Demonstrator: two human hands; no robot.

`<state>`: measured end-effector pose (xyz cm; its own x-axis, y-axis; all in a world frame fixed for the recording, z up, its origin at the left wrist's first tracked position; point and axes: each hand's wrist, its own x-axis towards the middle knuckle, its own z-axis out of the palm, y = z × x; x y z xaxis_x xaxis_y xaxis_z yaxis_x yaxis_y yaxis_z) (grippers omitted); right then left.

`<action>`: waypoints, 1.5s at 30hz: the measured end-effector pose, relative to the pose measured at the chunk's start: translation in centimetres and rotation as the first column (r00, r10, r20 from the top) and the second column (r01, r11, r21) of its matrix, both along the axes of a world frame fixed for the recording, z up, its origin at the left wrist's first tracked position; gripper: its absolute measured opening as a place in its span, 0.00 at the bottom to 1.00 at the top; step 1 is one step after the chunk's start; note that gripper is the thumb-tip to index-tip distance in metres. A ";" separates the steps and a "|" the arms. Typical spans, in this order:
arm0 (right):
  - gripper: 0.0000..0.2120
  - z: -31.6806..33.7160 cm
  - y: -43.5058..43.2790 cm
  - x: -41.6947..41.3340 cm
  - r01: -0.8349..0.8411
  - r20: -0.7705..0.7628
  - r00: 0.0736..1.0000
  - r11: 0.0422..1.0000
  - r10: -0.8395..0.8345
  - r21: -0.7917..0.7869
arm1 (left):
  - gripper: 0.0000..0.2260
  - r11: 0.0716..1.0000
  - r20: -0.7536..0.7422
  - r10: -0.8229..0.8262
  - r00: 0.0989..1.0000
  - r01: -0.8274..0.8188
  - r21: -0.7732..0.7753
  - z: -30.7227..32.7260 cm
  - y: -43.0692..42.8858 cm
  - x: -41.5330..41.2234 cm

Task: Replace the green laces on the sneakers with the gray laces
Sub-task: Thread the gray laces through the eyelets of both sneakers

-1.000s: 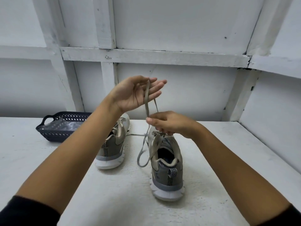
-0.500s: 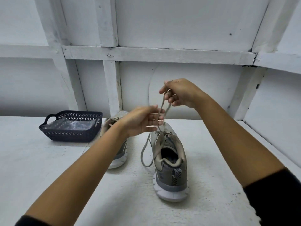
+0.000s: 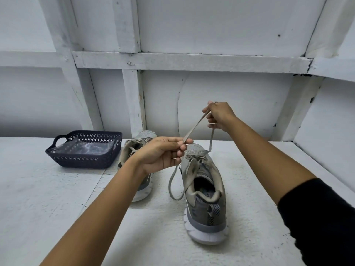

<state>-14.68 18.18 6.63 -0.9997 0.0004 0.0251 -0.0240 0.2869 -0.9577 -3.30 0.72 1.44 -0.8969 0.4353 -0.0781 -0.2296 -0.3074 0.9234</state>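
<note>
Head view down onto a white, rough-painted table, closed in behind by a white boarded wall with crossing battens. At far left, a dark lattice basket lined with clear plastic. Next, one gray sneaker, half hidden behind the left hand, curled, thumb and fingertips pinching a gray lace. Stretched taut up and rightward to the raised right hand, fingers closed on it. Dropping from there to the front eyelets of the second sneaker, slack loop hanging at its left side.
</note>
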 end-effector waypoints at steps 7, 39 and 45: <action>0.19 -1.8 -1.3 1.1 -0.434 0.311 0.887 0.845 0.341 0.312 | 0.08 0.908 0.129 0.369 0.920 -0.387 0.159 -0.6 1.7 -1.1; 0.07 -11.2 0.3 3.2 -0.302 0.113 0.952 0.936 0.285 0.181 | 0.11 0.600 -0.344 0.660 0.668 -0.744 -0.293 -8.9 5.1 -4.0; 0.13 -11.4 0.1 3.5 -0.292 0.125 0.954 0.942 0.273 0.168 | 0.12 0.648 -0.371 0.500 0.783 -0.622 -0.439 -7.4 4.8 -3.5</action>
<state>-11.17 18.27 -4.79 -0.9554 -0.2780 -0.0999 -0.0382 0.4519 -0.8913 -6.82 5.53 -5.98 -0.9743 -0.2114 0.0773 0.0304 0.2164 0.9758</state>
